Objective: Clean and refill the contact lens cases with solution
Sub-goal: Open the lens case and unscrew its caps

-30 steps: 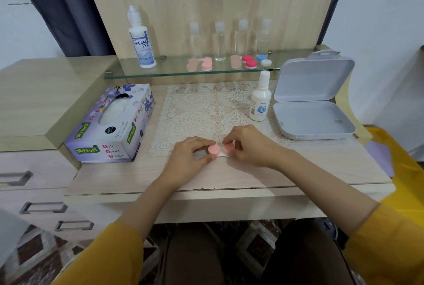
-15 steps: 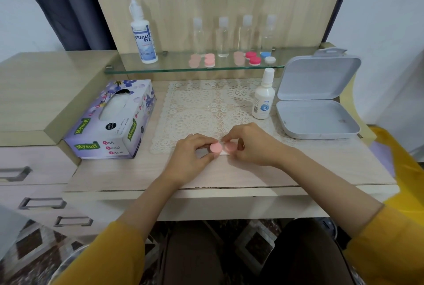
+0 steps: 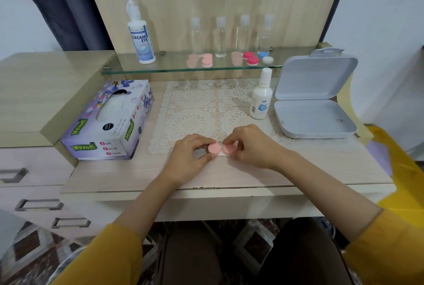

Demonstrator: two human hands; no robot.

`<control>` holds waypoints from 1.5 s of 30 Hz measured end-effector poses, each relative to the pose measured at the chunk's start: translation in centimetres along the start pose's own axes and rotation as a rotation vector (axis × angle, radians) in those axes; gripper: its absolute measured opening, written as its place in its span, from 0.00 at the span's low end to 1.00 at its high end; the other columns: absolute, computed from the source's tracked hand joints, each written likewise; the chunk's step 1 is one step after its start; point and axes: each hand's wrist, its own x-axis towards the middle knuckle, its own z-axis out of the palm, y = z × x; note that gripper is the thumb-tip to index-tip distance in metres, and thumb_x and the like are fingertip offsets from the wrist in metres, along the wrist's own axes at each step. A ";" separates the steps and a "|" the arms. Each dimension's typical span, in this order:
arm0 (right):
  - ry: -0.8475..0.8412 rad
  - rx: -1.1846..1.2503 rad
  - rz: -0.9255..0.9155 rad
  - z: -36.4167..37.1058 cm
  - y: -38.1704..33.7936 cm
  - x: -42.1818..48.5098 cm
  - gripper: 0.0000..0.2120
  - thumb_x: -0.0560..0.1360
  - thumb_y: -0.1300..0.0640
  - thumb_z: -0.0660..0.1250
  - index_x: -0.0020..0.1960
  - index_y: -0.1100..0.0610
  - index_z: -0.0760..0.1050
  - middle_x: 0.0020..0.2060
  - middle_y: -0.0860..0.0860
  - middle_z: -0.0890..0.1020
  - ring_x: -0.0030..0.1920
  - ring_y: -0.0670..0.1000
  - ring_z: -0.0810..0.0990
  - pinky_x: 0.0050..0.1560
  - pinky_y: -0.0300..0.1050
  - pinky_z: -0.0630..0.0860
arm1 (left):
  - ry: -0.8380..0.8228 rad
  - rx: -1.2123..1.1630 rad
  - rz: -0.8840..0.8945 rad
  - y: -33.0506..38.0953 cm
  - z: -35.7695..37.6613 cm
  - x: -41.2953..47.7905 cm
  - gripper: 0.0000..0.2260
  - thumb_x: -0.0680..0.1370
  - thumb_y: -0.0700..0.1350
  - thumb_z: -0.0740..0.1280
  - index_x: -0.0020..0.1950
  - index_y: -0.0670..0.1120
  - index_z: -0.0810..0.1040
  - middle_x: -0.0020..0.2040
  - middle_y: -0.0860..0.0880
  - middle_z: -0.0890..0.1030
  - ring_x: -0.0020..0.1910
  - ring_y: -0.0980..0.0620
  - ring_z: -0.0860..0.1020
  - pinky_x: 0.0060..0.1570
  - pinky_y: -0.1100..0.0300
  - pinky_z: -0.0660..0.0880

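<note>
The white base of the pink lens case [image 3: 215, 148] is mostly covered by fingers; only a thin strip shows beneath its two pink caps, and whether the caps are screwed tight cannot be told. The left hand [image 3: 190, 158] curls its fingers round the left cap; the right hand [image 3: 250, 147] pinches the right cap. The case sits at the near edge of the lace mat [image 3: 202, 105] on the desk [image 3: 137, 174]. A tissue box [image 3: 107, 124] lies to the left. To the right stand a small white bottle [image 3: 261, 98] and an open grey box [image 3: 314, 110]. Farther back, the glass shelf [image 3: 169, 67] carries a large solution bottle [image 3: 140, 36], four clear bottles [image 3: 220, 36] and spare lens cases [image 3: 251, 58].
</note>
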 end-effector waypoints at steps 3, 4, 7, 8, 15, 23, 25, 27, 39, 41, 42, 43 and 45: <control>0.033 -0.010 0.068 -0.3 -0.3 0.2 0.15 0.65 0.52 0.75 0.45 0.61 0.79 0.39 0.52 0.80 0.38 0.48 0.73 0.39 0.42 0.71 | -0.004 0.001 0.001 0.1 0.0 0.0 0.12 0.71 0.40 0.73 0.53 0.45 0.82 0.49 0.50 0.81 0.51 0.56 0.76 0.54 0.71 0.69; 0.033 0.005 0.075 -0.4 -0.4 0.1 0.17 0.64 0.51 0.76 0.46 0.61 0.78 0.40 0.52 0.79 0.37 0.47 0.72 0.38 0.41 0.71 | -0.002 0.000 0.000 0.1 0.0 0.0 0.12 0.70 0.40 0.73 0.53 0.45 0.82 0.49 0.50 0.81 0.51 0.56 0.76 0.54 0.71 0.69; 0.039 0.055 0.016 -0.6 -0.4 -0.2 0.14 0.68 0.59 0.72 0.53 0.57 0.79 0.48 0.51 0.81 0.36 0.42 0.70 0.37 0.36 0.66 | 0.007 0.000 -0.003 0.0 0.1 0.0 0.11 0.70 0.40 0.73 0.53 0.45 0.82 0.49 0.50 0.81 0.50 0.55 0.77 0.54 0.69 0.70; 0.030 0.059 0.005 -0.7 -0.4 -0.3 0.14 0.69 0.61 0.69 0.55 0.57 0.79 0.49 0.51 0.81 0.36 0.41 0.69 0.39 0.35 0.66 | 0.007 -0.002 -0.004 0.0 0.1 0.1 0.11 0.70 0.40 0.73 0.52 0.45 0.82 0.49 0.50 0.81 0.50 0.55 0.77 0.53 0.69 0.70; 0.042 0.030 0.071 -0.2 -0.1 0.1 0.10 0.67 0.56 0.73 0.43 0.62 0.79 0.37 0.52 0.80 0.35 0.47 0.73 0.37 0.40 0.70 | 0.000 -0.008 -0.011 0.1 0.1 0.0 0.12 0.70 0.41 0.73 0.53 0.46 0.82 0.49 0.51 0.81 0.50 0.56 0.76 0.54 0.68 0.70; 0.016 0.064 0.137 -0.4 -0.1 0.1 0.19 0.61 0.49 0.78 0.44 0.57 0.75 0.38 0.48 0.76 0.35 0.44 0.70 0.35 0.37 0.67 | -0.002 -0.030 -0.017 0.2 0.0 0.0 0.11 0.70 0.41 0.73 0.53 0.45 0.82 0.48 0.51 0.81 0.49 0.58 0.77 0.54 0.67 0.71; -0.002 0.096 0.060 -0.7 -0.1 -0.2 0.17 0.66 0.55 0.75 0.53 0.55 0.78 0.47 0.48 0.79 0.36 0.39 0.70 0.38 0.34 0.68 | 0.001 -0.030 -0.018 0.2 0.0 0.0 0.11 0.70 0.41 0.73 0.52 0.45 0.82 0.49 0.51 0.81 0.49 0.58 0.77 0.54 0.70 0.71; -0.015 0.130 -0.007 -0.9 -0.2 -0.3 0.13 0.70 0.60 0.70 0.54 0.54 0.80 0.49 0.48 0.81 0.35 0.41 0.74 0.39 0.33 0.70 | 0.000 -0.024 -0.019 0.2 0.0 0.0 0.11 0.70 0.41 0.73 0.53 0.45 0.82 0.48 0.52 0.80 0.49 0.57 0.77 0.53 0.69 0.71; 0.043 0.001 0.074 0.3 -0.1 0.4 0.16 0.65 0.49 0.74 0.40 0.60 0.73 0.33 0.49 0.74 0.36 0.50 0.72 0.35 0.43 0.69 | -0.006 -0.036 -0.037 0.3 0.0 0.0 0.11 0.70 0.41 0.73 0.52 0.46 0.82 0.48 0.52 0.80 0.50 0.55 0.77 0.57 0.60 0.72; 0.029 0.030 0.066 0.1 -0.1 0.1 0.16 0.65 0.50 0.76 0.45 0.59 0.76 0.38 0.49 0.77 0.36 0.47 0.71 0.36 0.40 0.68 | -0.004 -0.030 -0.033 0.3 0.0 0.0 0.11 0.70 0.40 0.73 0.52 0.45 0.82 0.47 0.52 0.80 0.50 0.54 0.77 0.57 0.58 0.72; 0.020 0.044 0.046 -0.1 0.0 -0.1 0.16 0.65 0.53 0.75 0.49 0.58 0.78 0.42 0.50 0.78 0.36 0.45 0.71 0.37 0.38 0.68 | -0.002 -0.026 -0.030 0.3 0.0 0.0 0.11 0.70 0.40 0.73 0.52 0.45 0.82 0.47 0.52 0.80 0.50 0.54 0.77 0.57 0.57 0.72; 0.014 0.050 0.018 -0.2 0.0 -0.2 0.16 0.67 0.56 0.73 0.53 0.58 0.78 0.46 0.51 0.79 0.36 0.43 0.70 0.39 0.37 0.67 | 0.000 -0.024 -0.028 0.3 0.1 0.0 0.12 0.70 0.40 0.73 0.52 0.45 0.82 0.48 0.51 0.80 0.50 0.53 0.77 0.57 0.56 0.72; -0.001 0.028 -0.033 -0.3 0.2 -0.3 0.16 0.69 0.62 0.69 0.57 0.57 0.79 0.49 0.52 0.81 0.37 0.43 0.69 0.41 0.35 0.65 | 0.001 -0.020 -0.030 0.3 0.1 0.0 0.12 0.70 0.40 0.73 0.52 0.44 0.82 0.48 0.50 0.81 0.50 0.53 0.77 0.57 0.56 0.72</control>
